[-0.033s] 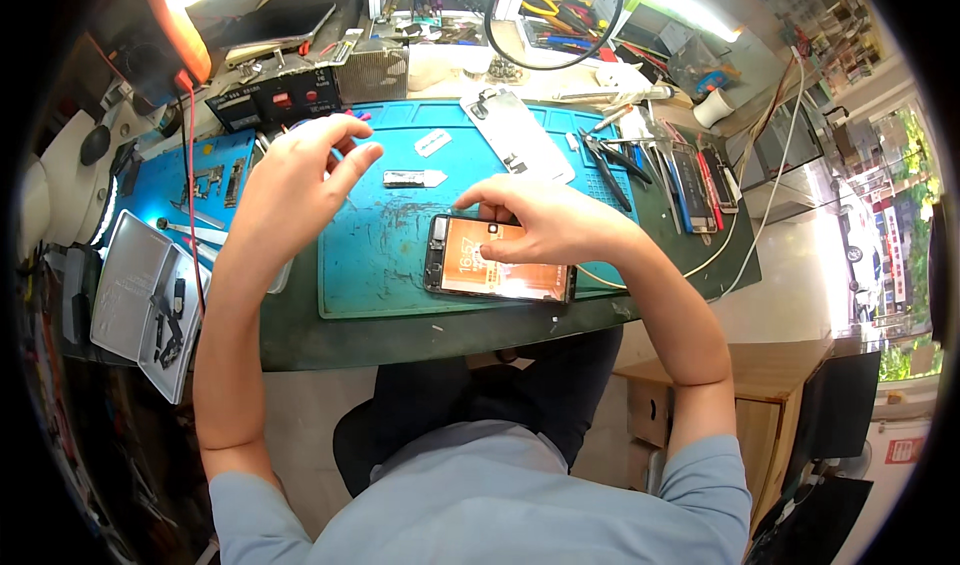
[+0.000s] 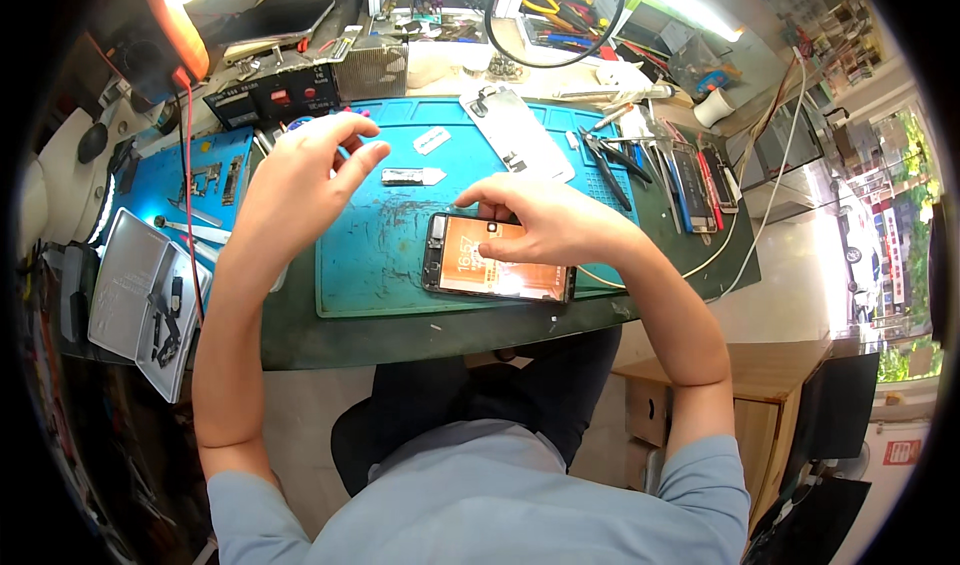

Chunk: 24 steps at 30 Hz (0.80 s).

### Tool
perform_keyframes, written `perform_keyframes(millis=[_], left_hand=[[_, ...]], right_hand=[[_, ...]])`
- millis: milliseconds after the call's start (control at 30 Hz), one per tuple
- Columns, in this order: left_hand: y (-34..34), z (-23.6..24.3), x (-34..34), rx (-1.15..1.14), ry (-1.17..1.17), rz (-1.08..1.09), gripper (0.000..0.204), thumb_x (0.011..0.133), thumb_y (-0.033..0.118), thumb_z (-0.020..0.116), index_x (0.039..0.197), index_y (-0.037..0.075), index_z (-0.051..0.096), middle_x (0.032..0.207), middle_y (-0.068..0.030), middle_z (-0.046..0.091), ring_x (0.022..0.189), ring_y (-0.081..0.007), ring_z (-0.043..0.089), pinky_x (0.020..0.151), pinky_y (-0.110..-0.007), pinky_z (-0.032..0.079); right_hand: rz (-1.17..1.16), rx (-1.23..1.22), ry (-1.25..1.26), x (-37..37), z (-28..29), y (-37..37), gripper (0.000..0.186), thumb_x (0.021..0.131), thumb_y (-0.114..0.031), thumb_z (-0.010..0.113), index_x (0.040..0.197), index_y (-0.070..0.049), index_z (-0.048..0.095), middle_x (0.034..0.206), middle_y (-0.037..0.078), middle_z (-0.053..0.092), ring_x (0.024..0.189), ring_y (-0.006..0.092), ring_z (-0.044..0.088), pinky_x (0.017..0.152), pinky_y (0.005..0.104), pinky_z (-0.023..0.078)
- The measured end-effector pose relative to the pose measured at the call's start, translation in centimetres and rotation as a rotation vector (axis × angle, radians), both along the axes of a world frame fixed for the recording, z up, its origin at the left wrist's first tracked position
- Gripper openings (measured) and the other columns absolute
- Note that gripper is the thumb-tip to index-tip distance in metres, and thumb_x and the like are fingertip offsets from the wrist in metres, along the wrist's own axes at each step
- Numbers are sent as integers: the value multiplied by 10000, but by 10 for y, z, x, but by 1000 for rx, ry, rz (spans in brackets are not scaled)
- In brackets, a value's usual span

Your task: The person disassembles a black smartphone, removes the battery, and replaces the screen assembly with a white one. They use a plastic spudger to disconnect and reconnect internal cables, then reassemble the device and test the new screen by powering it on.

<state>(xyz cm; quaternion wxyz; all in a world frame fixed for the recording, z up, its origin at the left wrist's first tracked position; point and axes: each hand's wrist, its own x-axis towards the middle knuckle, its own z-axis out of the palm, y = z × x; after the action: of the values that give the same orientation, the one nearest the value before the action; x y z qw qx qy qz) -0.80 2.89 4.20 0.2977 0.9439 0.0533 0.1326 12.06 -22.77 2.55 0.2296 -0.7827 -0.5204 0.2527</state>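
A phone (image 2: 463,283) with a lit orange screen lies on the blue work mat (image 2: 375,255), its left end showing bare inner parts. Over it is my right hand (image 2: 540,223), thumb on the screen and fingers bent round the far edge. A thin pale cable runs from near the phone's right end. My left hand (image 2: 305,175) hovers at the mat's left side, thumb and curved fingers apart, with nothing visible in it. Beyond the phone are a small blade with a pointed tip (image 2: 413,177), a razor blade (image 2: 432,142) and a white phone-shaped panel (image 2: 515,137).
Pliers (image 2: 607,168), tweezers and screwdrivers lie at the right, beside more opened phones (image 2: 692,200). An open grey metal case (image 2: 135,280) with small parts stands at the left edge. A red lead (image 2: 192,215) hangs near my left forearm. A black loop (image 2: 487,25) hangs over the back.
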Motion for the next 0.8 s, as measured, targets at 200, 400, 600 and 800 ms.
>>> perform_keyframes(millis=[200,400,600,800], left_hand=[[-19,-21,7,-56,-69,-78,246,1006,202,700,1198,49,720,953,-78,721,832,-178,661,672,-330,508],[-21,-27,-7,-88,-11,-447,738,814,221,866,1479,110,564,1189,-96,702,1151,-295,632,1032,-414,466],[-27,-35,-14,-7,81,-561,1057,662,247,947,1577,79,445,1478,-152,540,1358,-374,484,1164,-468,388],[-33,-34,-12,-36,128,-572,1095,625,147,949,1585,74,426,1454,-139,548,1332,-385,494,1150,-465,407]], right_hand=[[-192,223,179,-5,-12,-21,327,1008,-71,631,1328,-4,652,1091,122,760,1015,203,732,931,351,577],[-230,254,264,1,-9,-31,311,1044,-26,563,1342,12,643,1130,144,770,1082,204,744,970,331,583],[-212,317,209,9,-1,-30,278,1037,-4,571,1292,23,679,1120,133,767,1058,189,746,944,322,593],[-291,552,64,17,-12,-36,228,1029,33,573,1197,36,727,975,108,751,867,158,735,794,287,617]])
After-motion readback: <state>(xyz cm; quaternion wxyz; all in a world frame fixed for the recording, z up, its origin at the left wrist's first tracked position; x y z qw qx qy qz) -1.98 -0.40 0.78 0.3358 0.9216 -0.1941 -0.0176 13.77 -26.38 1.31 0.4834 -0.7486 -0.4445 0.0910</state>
